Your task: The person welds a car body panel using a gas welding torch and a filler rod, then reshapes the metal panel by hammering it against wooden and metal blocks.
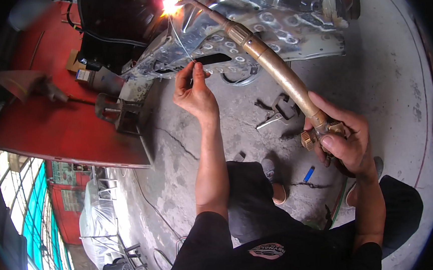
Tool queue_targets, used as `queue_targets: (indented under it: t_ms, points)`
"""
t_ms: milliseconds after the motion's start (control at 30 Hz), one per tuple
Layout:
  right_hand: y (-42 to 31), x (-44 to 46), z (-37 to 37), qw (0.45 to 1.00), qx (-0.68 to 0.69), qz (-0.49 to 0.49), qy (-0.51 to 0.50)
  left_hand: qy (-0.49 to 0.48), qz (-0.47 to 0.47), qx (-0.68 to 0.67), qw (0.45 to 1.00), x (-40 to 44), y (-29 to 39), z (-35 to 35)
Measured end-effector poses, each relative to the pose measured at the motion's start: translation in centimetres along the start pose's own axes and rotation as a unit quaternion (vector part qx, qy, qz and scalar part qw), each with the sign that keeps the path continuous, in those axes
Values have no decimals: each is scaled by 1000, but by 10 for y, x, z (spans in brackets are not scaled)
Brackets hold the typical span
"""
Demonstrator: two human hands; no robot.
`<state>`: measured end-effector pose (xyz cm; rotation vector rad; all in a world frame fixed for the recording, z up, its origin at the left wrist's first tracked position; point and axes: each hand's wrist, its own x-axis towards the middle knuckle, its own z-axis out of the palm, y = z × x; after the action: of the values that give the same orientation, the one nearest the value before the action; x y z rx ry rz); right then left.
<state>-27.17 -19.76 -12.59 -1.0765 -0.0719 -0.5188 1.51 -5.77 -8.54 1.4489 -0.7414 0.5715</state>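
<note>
My right hand [345,138] is closed around the valve end of a brass gas welding torch [277,70]. The torch slants up and left, and its tip ends at a bright flame [171,5] against the bare metal car body panel [280,37]. Between the fingertips of my left hand [195,89] is pinched a thin filler wire [181,41], which runs up into the glow. Glare hides the exact spot where wire, tip and metal meet. Spot marks and dark slots show along the panel's lower edge.
Locking pliers [277,111], a coil of wire [241,79] and a blue lighter-like object [308,174] lie on the concrete floor [177,143]. To the left stands a red car panel [70,127] with a clamp [119,111] at its edge. Hoses trail near my feet.
</note>
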Motion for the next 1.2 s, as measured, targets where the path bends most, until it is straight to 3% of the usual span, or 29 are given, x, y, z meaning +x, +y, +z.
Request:
queue_targets:
  t_ms: [1200]
  points:
    - [0,1,-2,1000,5,1,-4,-3,-4,-6,1000,0,0,1]
